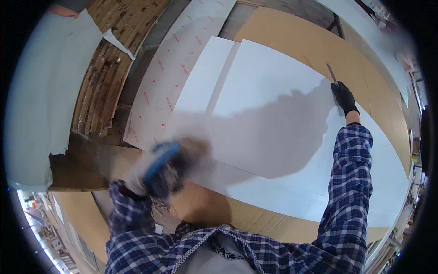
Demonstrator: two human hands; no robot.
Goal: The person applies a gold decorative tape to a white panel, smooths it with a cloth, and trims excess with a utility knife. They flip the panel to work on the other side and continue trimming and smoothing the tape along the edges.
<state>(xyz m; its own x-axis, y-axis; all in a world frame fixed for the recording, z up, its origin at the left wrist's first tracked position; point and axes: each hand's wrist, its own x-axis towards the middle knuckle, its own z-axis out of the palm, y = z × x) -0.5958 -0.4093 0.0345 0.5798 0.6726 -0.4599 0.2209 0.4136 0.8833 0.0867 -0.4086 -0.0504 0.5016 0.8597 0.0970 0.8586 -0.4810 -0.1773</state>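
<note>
My right hand (343, 97), in a black glove, is closed around a thin flat metal strip (331, 73) at the far edge of a large white sheet (294, 195). One end of the strip juts past the fingers over cardboard; the other lies on the white surface. My left hand (163, 183) is strongly blurred, over the near left side of the white sheets. It appears to grip a blurred object with a blue band (162, 159) and a brown end, whose kind I cannot make out. A second white sheet (267, 72) lies on the large one.
Cardboard (362, 73) lies under the white sheets. A board with red printed marks (181, 44) sits to their left. Farther left are stacked wooden strips (99, 92) and a pale draped sheet (41, 102). Part of another person's hand (63, 11) shows at top left.
</note>
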